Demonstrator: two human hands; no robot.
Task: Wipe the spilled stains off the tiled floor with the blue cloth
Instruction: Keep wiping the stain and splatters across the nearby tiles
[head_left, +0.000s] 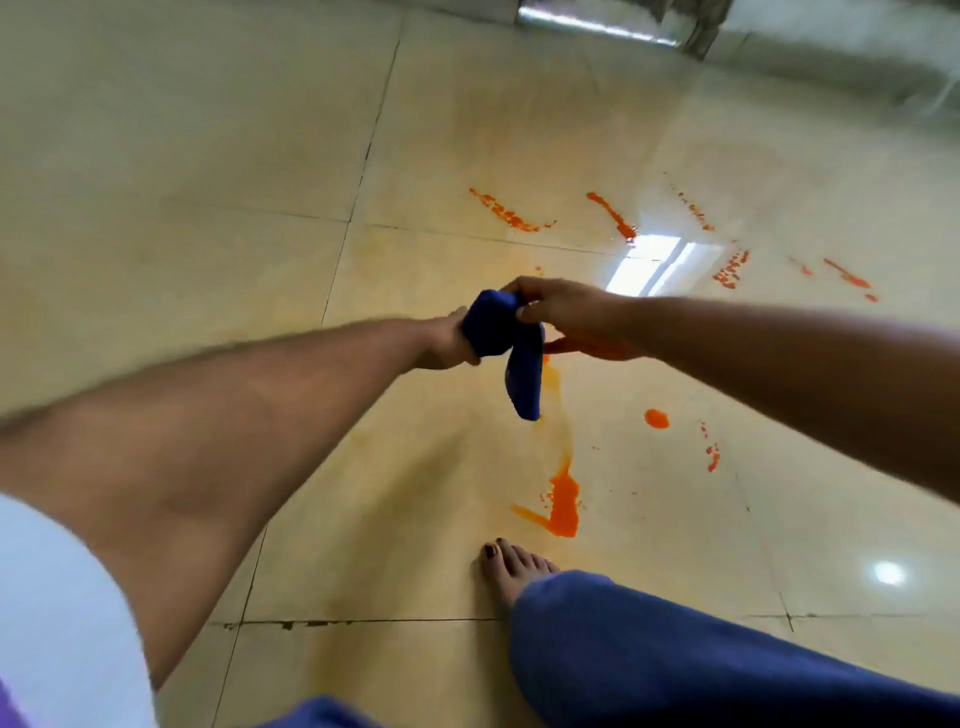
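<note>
Bunched dark blue cloth (501, 338) held above the glossy beige tiled floor (208, 182), one end dangling over a smeared orange stain (563, 501). Gripped by left hand (449, 340), fingers hidden behind; pinched by right hand (566, 317), palm blurred.

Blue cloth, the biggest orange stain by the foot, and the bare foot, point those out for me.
Blue cloth (522, 384): head view, on its hanging tail.
Biggest orange stain (563, 506): head view, on its thick middle.
Bare foot (511, 569): head view, behind the toes.
</note>
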